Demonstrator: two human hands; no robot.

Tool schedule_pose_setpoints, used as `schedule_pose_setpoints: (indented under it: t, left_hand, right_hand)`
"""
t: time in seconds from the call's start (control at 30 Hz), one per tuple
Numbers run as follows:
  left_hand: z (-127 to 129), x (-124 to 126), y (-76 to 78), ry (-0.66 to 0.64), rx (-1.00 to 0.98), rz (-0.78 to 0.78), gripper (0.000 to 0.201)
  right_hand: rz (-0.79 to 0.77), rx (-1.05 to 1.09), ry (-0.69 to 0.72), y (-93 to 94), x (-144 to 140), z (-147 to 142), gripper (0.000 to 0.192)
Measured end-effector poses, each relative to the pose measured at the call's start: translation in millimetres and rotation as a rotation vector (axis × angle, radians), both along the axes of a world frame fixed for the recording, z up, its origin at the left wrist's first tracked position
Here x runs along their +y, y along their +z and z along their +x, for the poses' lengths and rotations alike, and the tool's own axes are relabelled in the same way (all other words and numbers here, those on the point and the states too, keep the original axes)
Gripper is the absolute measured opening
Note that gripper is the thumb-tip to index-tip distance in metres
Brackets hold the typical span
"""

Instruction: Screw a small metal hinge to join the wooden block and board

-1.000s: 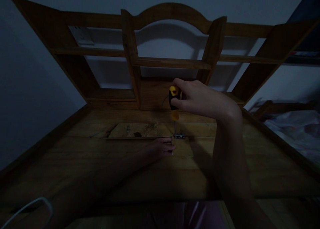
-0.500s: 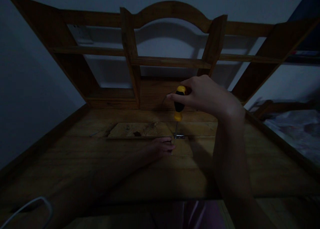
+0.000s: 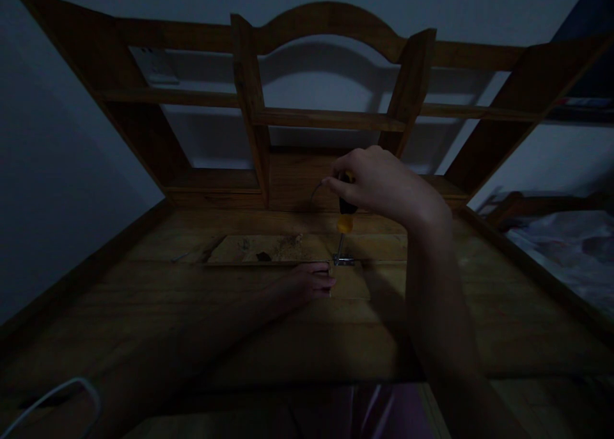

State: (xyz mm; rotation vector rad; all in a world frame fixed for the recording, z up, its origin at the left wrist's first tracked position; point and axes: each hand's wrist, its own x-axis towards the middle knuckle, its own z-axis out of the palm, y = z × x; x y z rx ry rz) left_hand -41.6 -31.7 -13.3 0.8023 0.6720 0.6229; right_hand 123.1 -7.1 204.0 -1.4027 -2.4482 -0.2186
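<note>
My right hand (image 3: pixel 378 180) is closed around the handle of a yellow and black screwdriver (image 3: pixel 345 224), its fingers over the top end. The shaft points down, slightly tilted, with its tip at a small shiny metal hinge (image 3: pixel 346 260). The hinge lies along the edge between a small light wooden board (image 3: pixel 351 281) and a longer strip behind it. My left hand (image 3: pixel 311 281) rests low on the desk, fingers closed against the left end of the small board. The screw under the tip is too small to make out.
A wooden desktop (image 3: pixel 206 349) spreads under both hands, with a shelf unit (image 3: pixel 326 119) along its back. The long wooden strip (image 3: pixel 230 249) carries crumbs and a dark spot. A thin screw-like piece (image 3: pixel 180 257) lies left of it. A white cable (image 3: pixel 79 381) loops at lower left.
My right hand has turned at the wrist around the handle, covering more of it, and its forearm has shifted a little left. The screwdriver leans slightly more. My left hand has stayed put.
</note>
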Motion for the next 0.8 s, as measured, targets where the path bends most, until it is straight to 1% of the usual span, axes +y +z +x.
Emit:
schedule_pose_setpoints:
  t: [0.13, 0.2, 0.3, 0.43, 0.57, 0.67, 0.73, 0.8]
  left_hand:
    - [0, 0, 2.4, -0.014, 0.048, 0.038, 0.028]
    - [0, -1, 3.6, -0.007, 0.055, 0.038, 0.03]
    - [0, -1, 4.7, -0.003, 0.044, 0.025, 0.032]
    - [0, -1, 4.2, 0.004, 0.069, 0.029, 0.029]
    - [-1, 0, 1.9, -0.052, 0.017, 0.069, 0.027]
    - [-1, -1, 0.5, -0.051, -0.004, 0.056, 0.031]
    - [-1, -3, 0.4, -0.038, -0.01, 0.042, 0.031]
    - [-1, -5, 0.5, -0.031, -0.021, 0.04, 0.03]
  right_hand:
    - [0.003, 0.038, -0.03, -2.4, 3, 0, 0.04]
    - [-0.008, 0.036, -0.046, -1.9, 3, 2, 0.041]
    - [-0.058, 0.012, -0.041, 0.1, 2, 5, 0.035]
    - [-0.09, 0.025, 0.023, 2.0, 2, 9, 0.023]
    - [-0.084, 0.065, 0.074, 1.6, 2, 12, 0.02]
    - [-0.049, 0.096, 0.091, -1.2, 4, 11, 0.026]
    - [-0.039, 0.12, 0.085, -3.8, 6, 10, 0.038]
    - [-0.061, 0.146, 0.081, -5.7, 8, 9, 0.047]
